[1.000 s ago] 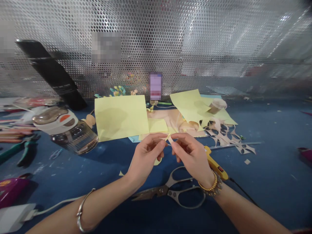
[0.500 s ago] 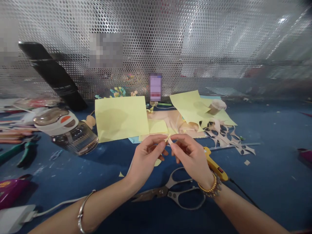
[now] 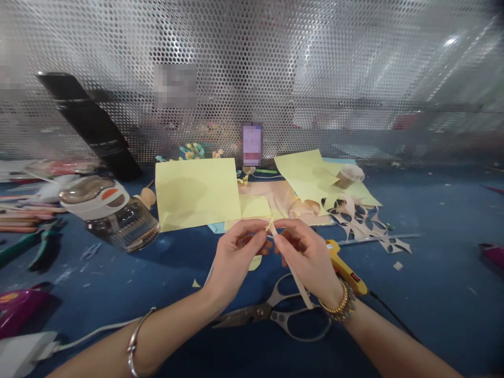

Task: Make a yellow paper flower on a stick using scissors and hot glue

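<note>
Left hand: my fingertips [image 3: 236, 257] pinch a small yellow piece [image 3: 269, 226], close to the other hand.
Right hand: my thumb and forefinger [image 3: 309, 257] nip a pale strip [image 3: 302, 292], its tail trailing over the scissors [image 3: 260, 313].
Grip: fingertips nearly meeting, probably for fine control.
Glue gun [image 3: 347, 272]: just beyond my right hand, likely for easy reach.
Clear jar [image 3: 124, 228]: lidded; contents I can't make out.

Cannot resolve yellow sliver [image 3: 270, 226] in pinch of left hand [image 3: 237, 257], beyond scissors [image 3: 260, 312]; too small, partly hidden. Cannot read phone [image 3: 252, 143], well behind scissors; pixelated. See only part of yellow corded tool [image 3: 348, 273], right of scissors; covered partly by right hand [image 3: 306, 257]. Lose white adapter [image 3: 23, 350], left of scissors, and magenta object [image 3: 491, 254], far right of scissors, at frame edges.
</note>
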Motion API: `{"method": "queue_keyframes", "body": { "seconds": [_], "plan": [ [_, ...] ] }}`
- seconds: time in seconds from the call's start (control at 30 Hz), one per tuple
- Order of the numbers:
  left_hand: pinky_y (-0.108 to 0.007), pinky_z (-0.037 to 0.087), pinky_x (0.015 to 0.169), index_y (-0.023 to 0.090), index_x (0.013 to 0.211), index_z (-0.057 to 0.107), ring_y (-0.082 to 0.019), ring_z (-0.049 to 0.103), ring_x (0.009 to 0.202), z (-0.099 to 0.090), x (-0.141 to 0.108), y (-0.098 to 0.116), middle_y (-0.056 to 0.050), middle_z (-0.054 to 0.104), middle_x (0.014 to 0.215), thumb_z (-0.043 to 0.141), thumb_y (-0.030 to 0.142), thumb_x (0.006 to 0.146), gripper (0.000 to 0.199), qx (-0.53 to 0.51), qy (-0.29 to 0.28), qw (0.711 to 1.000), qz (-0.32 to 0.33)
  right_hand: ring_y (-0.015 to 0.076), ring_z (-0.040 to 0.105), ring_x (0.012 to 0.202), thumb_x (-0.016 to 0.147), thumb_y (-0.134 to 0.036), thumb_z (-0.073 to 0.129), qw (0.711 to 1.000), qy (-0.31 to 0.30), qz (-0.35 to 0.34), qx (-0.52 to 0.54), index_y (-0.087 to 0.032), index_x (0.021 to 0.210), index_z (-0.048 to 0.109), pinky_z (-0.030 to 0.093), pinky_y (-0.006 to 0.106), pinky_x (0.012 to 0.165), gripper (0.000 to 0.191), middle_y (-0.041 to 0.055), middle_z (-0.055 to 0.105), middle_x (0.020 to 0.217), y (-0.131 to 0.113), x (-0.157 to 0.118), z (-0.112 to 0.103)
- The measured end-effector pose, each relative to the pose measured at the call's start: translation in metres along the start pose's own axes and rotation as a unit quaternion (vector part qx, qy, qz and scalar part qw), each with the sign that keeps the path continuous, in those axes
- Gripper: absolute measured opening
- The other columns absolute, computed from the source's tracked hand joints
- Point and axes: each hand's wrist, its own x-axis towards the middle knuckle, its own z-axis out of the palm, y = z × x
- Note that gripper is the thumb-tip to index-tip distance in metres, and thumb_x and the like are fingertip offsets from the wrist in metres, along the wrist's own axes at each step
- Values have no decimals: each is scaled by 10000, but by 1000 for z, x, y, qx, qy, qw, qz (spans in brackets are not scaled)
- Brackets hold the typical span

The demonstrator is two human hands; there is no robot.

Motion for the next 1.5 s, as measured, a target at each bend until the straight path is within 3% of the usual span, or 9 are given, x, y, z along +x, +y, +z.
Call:
{"method": "queue_keyframes", "body": {
  "seconds": [0.27, 0.53, 0.83, 1.07, 1.23, 1.5],
  "plan": [
    [-239, 521, 621, 199, 825, 704, -122, 627, 681, 1, 1, 0, -13, 671, 838, 689, 268, 772, 88, -41, 17, 999, -9, 83, 514, 468, 876, -255, 552, 1000, 2, 8, 5, -210, 1000, 585, 438, 189, 430, 135, -35, 567, 634, -1, 0, 2],
    [-243, 481, 621, 158, 712, 707, -94, 559, 581, 5, 4, 3, -1, 636, 681, 733, 266, 710, 111, -66, 56, 995, -49, 84, 516, 460, 864, -229, 555, 1000, 8, -11, -19, -221, 985, 594, 427, 194, 425, 127, -34, 581, 642, -1, -1, 3],
    [-193, 421, 562, 161, 696, 692, -74, 524, 575, 3, 4, 1, 19, 597, 645, 723, 242, 726, 91, -73, 43, 994, -72, 87, 527, 485, 859, -218, 557, 1000, 2, -10, -28, -211, 987, 598, 446, 199, 454, 135, -25, 590, 666, -2, -2, 3],
    [-207, 406, 547, 186, 818, 728, -76, 494, 564, 4, 6, 3, 10, 620, 683, 746, 250, 698, 138, -76, 50, 993, -80, 97, 545, 501, 864, -224, 552, 999, -1, -13, -29, -214, 995, 597, 456, 202, 454, 138, -15, 603, 676, -1, -1, 2],
    [-218, 394, 537, 184, 788, 760, -84, 470, 553, 5, 6, 4, 3, 625, 643, 730, 255, 704, 114, -74, 31, 993, -89, 106, 560, 529, 859, -226, 557, 999, 3, -19, -31, -214, 991, 604, 470, 207, 459, 141, -10, 605, 684, -1, -1, 2],
    [-197, 442, 575, 183, 757, 753, -77, 561, 613, 5, 4, 5, -4, 671, 740, 759, 237, 693, 84, -126, 28, 986, -108, 111, 575, 586, 866, -218, 555, 999, 1, -21, -28, -216, 995, 607, 487, 206, 497, 139, -17, 587, 687, -2, 0, 3]
  ]
}}
